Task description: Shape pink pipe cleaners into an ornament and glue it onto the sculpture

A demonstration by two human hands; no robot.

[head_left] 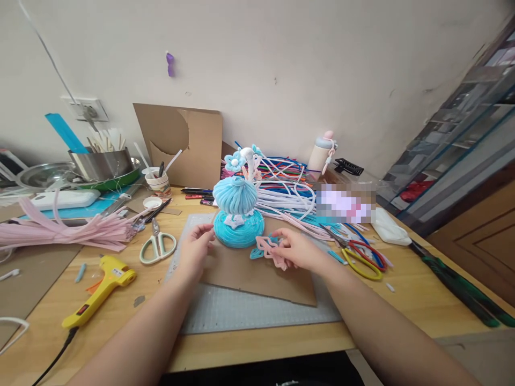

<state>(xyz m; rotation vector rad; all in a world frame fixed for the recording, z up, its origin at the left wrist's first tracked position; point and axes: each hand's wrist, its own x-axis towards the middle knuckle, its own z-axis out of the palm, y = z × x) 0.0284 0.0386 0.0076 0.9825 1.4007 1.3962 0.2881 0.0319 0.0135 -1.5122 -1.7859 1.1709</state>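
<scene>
A light-blue pipe-cleaner ornament [235, 195] stands on the cardboard sheet [257, 279]. It has a pleated shell-like body, a round coiled base [239, 229] and a white curved, neck-like part with blue flowers on top. Small white stars sit around its middle. My left hand [197, 241] is at the left rim of the base, fingers loosely curled and slightly apart, with nothing seen in them. Right of the base, my right hand [295, 249] has its fingers closed on a pink zigzag-edged pipe-cleaner outline [267, 247]. Blue outlines [256, 253] lie against it, partly hidden by the pink one.
A grey cutting mat [249, 316] lies under the cardboard. To the left are white-handled scissors [157, 247], a yellow glue gun [100, 287] and pink pipe cleaners [72, 228]. Behind and right are bundled pipe cleaners [281, 195], red-and-yellow-handled scissors [362, 260] and a bottle [321, 155].
</scene>
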